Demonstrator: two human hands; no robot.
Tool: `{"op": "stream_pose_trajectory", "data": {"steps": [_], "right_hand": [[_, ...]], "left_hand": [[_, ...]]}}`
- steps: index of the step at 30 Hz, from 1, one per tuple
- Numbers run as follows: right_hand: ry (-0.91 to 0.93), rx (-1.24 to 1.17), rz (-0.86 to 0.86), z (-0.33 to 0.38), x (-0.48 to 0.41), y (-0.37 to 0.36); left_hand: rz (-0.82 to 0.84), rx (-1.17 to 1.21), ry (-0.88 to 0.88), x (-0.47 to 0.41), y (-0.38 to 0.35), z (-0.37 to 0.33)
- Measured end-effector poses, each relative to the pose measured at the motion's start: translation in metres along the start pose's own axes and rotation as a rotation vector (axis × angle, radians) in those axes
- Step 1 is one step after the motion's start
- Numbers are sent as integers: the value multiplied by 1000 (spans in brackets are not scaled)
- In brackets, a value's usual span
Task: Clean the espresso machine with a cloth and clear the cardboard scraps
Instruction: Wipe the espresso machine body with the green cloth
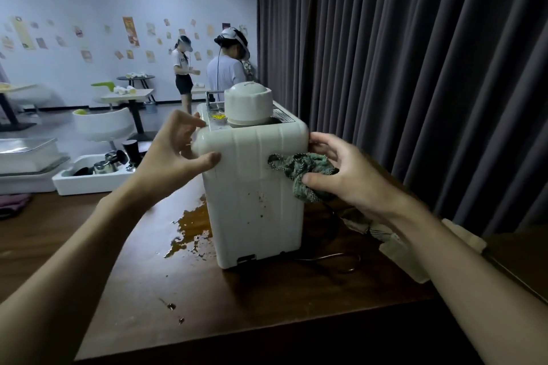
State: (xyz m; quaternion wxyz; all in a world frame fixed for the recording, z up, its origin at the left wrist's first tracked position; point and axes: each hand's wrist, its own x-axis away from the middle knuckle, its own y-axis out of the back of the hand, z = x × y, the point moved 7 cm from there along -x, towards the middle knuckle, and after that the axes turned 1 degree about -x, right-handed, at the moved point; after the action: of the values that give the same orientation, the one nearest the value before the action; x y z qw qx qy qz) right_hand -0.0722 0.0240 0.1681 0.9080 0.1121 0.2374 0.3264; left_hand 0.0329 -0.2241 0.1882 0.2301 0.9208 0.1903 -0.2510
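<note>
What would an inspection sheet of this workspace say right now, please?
Surface: dark brown wooden table; brown liquid spill left of the machine, small specks near the front edge.
Job's things: cream plastic espresso machine, brown spatter on its facing panel; green woven cloth against its right edge; pale scraps at right, material unclear.
Clutter: white tray with metal jugs.
Hands: left hand grips the machine's upper left corner; right hand holds the cloth.
Cables: dark cord beside the machine's base.
Surroundings: grey curtain; two people behind.
</note>
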Motion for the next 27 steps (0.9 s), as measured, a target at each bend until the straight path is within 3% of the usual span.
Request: {"op": "stream_pose_trajectory", "data": {"steps": [3,7,13,20,24,27], "right_hand": [[100,51,-266,6,4,14],[337,385,-627,38,8,21],[516,591,-818,45,6,-17],[447,513,-879,27,6,-54],[340,641,-973,29,8,-54],[344,465,-957,28,5,-51]], "left_hand": [[17,-77,-14,2,4,1],[0,-191,-117,2,0,-7],[-9,-184,-185,3,-6,-7],[11,-213,-214,-1,-6,5],[32,-221,-248,-3,-5,4],[56,-230,-253,-4,-5,4]]}}
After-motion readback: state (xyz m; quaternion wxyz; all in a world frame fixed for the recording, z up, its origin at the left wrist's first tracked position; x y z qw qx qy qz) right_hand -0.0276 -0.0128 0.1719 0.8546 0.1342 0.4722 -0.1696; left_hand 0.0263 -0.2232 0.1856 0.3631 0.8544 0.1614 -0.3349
